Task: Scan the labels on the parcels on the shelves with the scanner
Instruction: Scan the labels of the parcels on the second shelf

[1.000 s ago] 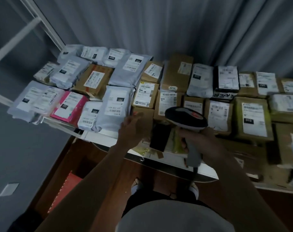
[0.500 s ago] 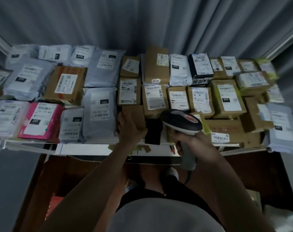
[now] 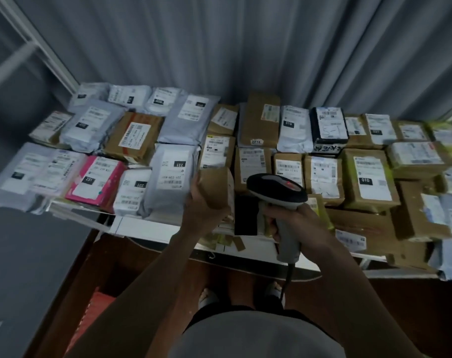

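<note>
Several labelled parcels cover the white shelf (image 3: pixel 147 227): grey mailer bags on the left, brown boxes in the middle and right. My left hand (image 3: pixel 203 208) grips a small brown box (image 3: pixel 217 186) at the shelf's front, tilted up on its edge. My right hand (image 3: pixel 294 223) holds the handle of the black and grey scanner (image 3: pixel 276 191), whose head sits just right of that box and points toward the parcels. A black parcel (image 3: pixel 245 215) lies between my hands. The small box's label is not visible.
A pink mailer (image 3: pixel 94 180) lies front left. A tall brown box marked 2214 (image 3: pixel 262 120) stands at the back. A grey curtain (image 3: pixel 219 47) hangs behind the shelf. White frame bars (image 3: pixel 39 45) rise at the left. The scanner cable (image 3: pixel 288 280) hangs down.
My left hand went from reaching toward the small brown box to gripping it and tipping it up. The scanner stayed close beside it. My view swung right, then back left.
</note>
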